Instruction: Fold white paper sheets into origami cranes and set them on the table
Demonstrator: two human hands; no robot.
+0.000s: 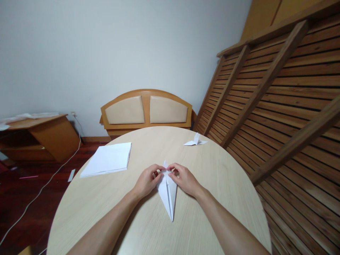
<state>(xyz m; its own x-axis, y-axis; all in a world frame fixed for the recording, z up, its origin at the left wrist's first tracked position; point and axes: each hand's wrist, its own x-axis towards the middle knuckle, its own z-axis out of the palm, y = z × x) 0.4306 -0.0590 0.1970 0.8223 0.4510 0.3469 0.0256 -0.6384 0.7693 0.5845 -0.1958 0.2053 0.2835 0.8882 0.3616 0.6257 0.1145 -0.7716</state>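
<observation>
A folded sheet of white paper [168, 193], shaped like a long narrow kite, lies on the round table with one sharp point toward me. A slit runs down its middle. My left hand [148, 179] pinches its upper left edge between thumb and fingers. On the opposite edge, my right hand [184, 179] grips the paper the same way, and the fingertips of both hands nearly meet near the top. A small tip of paper shows beyond them. Farther off to the right stands a finished-looking folded paper figure [196, 140] with spread wings, touched by neither hand.
A stack of white paper [108, 159] lies at the table's left. Beyond the pale round table [156, 141] stands a padded headboard [146, 108] against the wall. A slatted wooden frame [265, 92] leans on the right. On the left are a desk [53, 141] and a cable [53, 177].
</observation>
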